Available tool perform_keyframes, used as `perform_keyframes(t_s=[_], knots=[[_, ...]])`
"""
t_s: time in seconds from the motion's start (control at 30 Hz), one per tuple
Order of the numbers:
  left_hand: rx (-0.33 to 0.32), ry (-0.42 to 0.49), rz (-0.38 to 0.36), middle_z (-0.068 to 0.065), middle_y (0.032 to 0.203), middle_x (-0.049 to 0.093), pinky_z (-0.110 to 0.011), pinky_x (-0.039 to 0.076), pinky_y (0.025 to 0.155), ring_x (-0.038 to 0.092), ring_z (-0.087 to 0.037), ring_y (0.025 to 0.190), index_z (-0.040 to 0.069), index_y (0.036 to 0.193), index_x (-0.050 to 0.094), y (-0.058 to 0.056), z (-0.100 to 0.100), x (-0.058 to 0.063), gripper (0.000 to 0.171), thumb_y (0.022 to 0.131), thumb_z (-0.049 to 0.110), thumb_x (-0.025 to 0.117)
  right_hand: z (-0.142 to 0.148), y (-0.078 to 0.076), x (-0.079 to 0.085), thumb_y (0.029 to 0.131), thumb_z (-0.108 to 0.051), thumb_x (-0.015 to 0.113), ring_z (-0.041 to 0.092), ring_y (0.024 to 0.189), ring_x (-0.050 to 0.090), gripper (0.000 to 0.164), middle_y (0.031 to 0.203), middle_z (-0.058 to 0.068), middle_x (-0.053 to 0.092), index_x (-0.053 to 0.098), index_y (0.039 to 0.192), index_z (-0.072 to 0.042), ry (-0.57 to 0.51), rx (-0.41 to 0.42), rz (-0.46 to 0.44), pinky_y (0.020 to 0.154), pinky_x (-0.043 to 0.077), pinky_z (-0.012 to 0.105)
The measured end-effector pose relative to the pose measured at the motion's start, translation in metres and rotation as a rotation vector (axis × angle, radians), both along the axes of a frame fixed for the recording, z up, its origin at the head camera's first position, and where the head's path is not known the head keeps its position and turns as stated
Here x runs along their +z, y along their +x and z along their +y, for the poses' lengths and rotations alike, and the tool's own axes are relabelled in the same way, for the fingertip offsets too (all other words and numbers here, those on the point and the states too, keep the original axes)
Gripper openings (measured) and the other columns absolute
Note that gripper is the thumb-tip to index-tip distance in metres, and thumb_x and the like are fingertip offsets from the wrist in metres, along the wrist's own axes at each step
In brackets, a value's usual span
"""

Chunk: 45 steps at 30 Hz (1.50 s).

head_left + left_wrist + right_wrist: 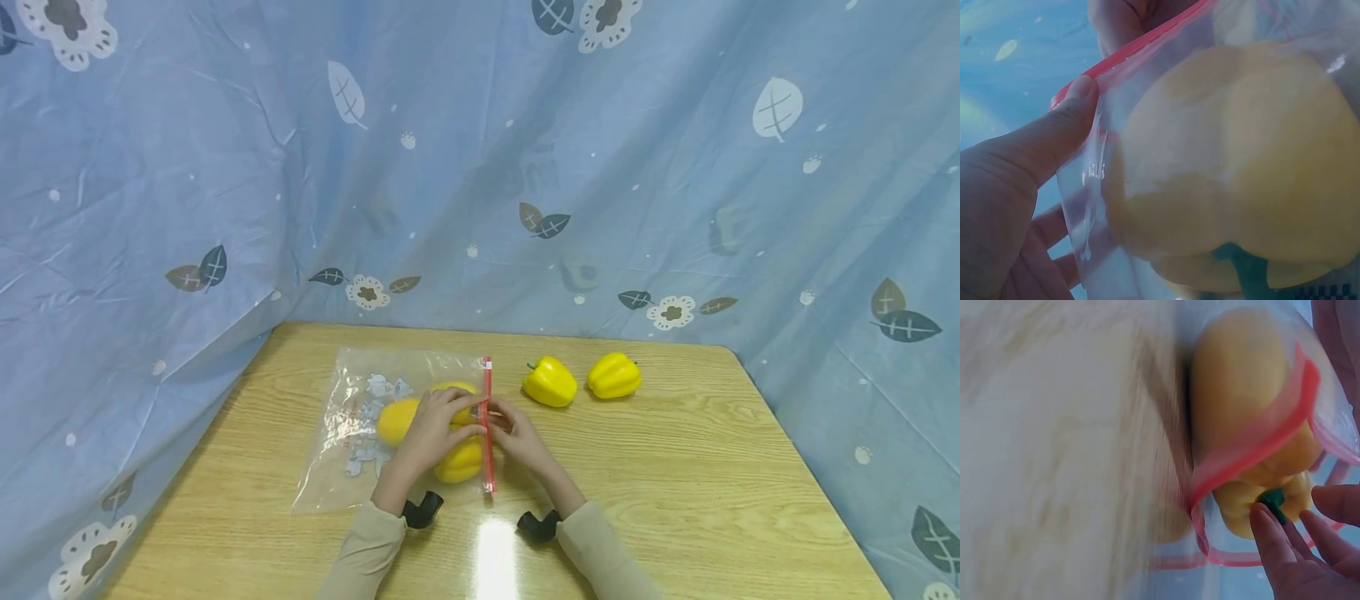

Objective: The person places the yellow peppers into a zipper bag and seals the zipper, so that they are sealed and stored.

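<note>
From my end, both arms stretched in over the desk [712, 500] from the near side, forearms slanting inward, wrists bent toward the bag [322, 479]. Left hand [437, 427] lay over the bagged yellow peppers [396, 422], thumb against the plastic just beside the red strip [489, 471], other fingers behind it: I had the bag's edge gripped. Right hand [522, 435] faced it from the mouth side, fingers [1272, 540] partly stretched and close together, touching the green stem [1272, 499] of a pepper at the mouth; thumb stood slightly apart from the stem. Bag lay on the desk, mouth to the right, peppers bunched near the opening. Two loose peppers [550, 383] sat beyond the right hand, near each other, apart. I saw black mounts [423, 510] at both wrists, pale sleeves [367, 546] behind.
</note>
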<state>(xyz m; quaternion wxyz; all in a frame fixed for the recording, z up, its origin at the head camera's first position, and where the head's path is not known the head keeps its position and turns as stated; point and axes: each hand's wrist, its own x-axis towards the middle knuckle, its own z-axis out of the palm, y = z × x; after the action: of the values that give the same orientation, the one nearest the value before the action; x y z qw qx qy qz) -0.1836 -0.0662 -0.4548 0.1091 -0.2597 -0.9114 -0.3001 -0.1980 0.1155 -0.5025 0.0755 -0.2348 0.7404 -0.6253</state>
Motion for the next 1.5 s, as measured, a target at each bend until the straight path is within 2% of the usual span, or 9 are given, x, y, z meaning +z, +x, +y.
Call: perform_keyframes(t_s=[0.13,0.27,0.4,0.53,0.77,1.13,1.3,1.43,1.5], knots=[[0.003,0.022,0.007,-0.002,0.113,0.061,-0.062,0.024,0.105,0.052,-0.029,0.110,0.021,0.122,0.062,0.001,-0.001,-0.001,0.047,0.079,0.037,0.069,-0.002,0.007,0.010,0.093,0.006,0.043,0.044,0.123,0.042,0.048,0.138,0.031,0.036,0.027,0.138,0.013,0.007,0.044,0.003,0.098,0.045,0.038],[0.003,0.033,0.017,-0.002,0.113,0.061,-0.064,0.025,0.103,0.053,-0.029,0.109,0.020,0.122,0.062,0.001,-0.002,-0.003,0.046,0.079,0.037,0.069,-0.003,0.013,0.024,0.092,0.009,0.042,0.046,0.123,0.041,0.048,0.138,0.033,0.035,0.027,0.137,0.016,0.034,0.056,0.021,0.102,0.040,0.045],[0.012,0.017,0.006,-0.002,0.113,0.061,-0.064,0.024,0.104,0.053,-0.029,0.109,0.018,0.122,0.062,0.000,-0.002,-0.003,0.046,0.081,0.038,0.067,-0.001,0.015,0.031,0.094,0.003,0.045,0.042,0.122,0.044,0.042,0.136,0.029,0.041,0.036,0.135,0.011,0.101,0.019,0.026,0.101,0.040,0.047],[0.028,0.011,-0.026,-0.001,0.114,0.062,-0.063,0.023,0.105,0.052,-0.027,0.111,0.018,0.123,0.061,-0.001,-0.002,-0.003,0.047,0.081,0.040,0.066,0.002,0.014,0.034,0.095,-0.002,0.046,0.039,0.121,0.047,0.036,0.134,0.023,0.046,0.044,0.131,0.005,0.121,-0.017,0.021,0.100,0.042,0.046],[0.027,0.044,-0.045,-0.001,0.114,0.062,-0.062,0.022,0.106,0.052,-0.028,0.112,0.017,0.121,0.062,-0.001,-0.002,-0.003,0.045,0.081,0.037,0.069,0.015,0.010,0.038,0.095,-0.002,0.047,0.039,0.121,0.046,0.032,0.129,0.023,0.050,0.050,0.126,0.006,0.129,-0.063,0.050,0.098,0.042,0.051],[0.028,0.037,-0.029,-0.001,0.114,0.063,-0.065,0.021,0.105,0.053,-0.028,0.111,0.017,0.119,0.063,-0.003,-0.002,0.000,0.043,0.081,0.036,0.070,0.037,0.006,0.048,0.092,-0.007,0.055,0.043,0.113,0.049,0.030,0.122,0.024,0.056,0.056,0.120,0.005,0.135,-0.261,0.154,0.088,0.047,0.044],[0.036,0.037,-0.044,0.001,0.113,0.063,-0.065,0.018,0.106,0.053,-0.026,0.111,0.018,0.120,0.063,-0.004,-0.002,-0.001,0.045,0.080,0.037,0.069,0.049,0.003,0.051,0.091,-0.006,0.057,0.042,0.111,0.050,0.029,0.119,0.025,0.057,0.057,0.118,0.006,0.115,-0.318,0.209,0.087,0.047,0.049],[0.028,0.043,-0.041,0.000,0.114,0.063,-0.066,0.018,0.106,0.053,-0.027,0.112,0.017,0.121,0.062,-0.004,-0.002,-0.001,0.046,0.080,0.038,0.068,0.060,-0.002,0.049,0.089,-0.006,0.060,0.042,0.109,0.050,0.030,0.117,0.024,0.057,0.058,0.116,0.006,0.118,-0.404,0.261,0.085,0.046,0.055],[0.023,0.045,-0.039,-0.001,0.114,0.063,-0.066,0.018,0.105,0.053,-0.027,0.112,0.016,0.121,0.062,-0.004,-0.002,-0.001,0.046,0.081,0.037,0.068,0.067,-0.008,0.041,0.088,-0.007,0.062,0.042,0.108,0.050,0.029,0.116,0.023,0.058,0.059,0.115,0.005,0.119,-0.461,0.290,0.083,0.045,0.057]])
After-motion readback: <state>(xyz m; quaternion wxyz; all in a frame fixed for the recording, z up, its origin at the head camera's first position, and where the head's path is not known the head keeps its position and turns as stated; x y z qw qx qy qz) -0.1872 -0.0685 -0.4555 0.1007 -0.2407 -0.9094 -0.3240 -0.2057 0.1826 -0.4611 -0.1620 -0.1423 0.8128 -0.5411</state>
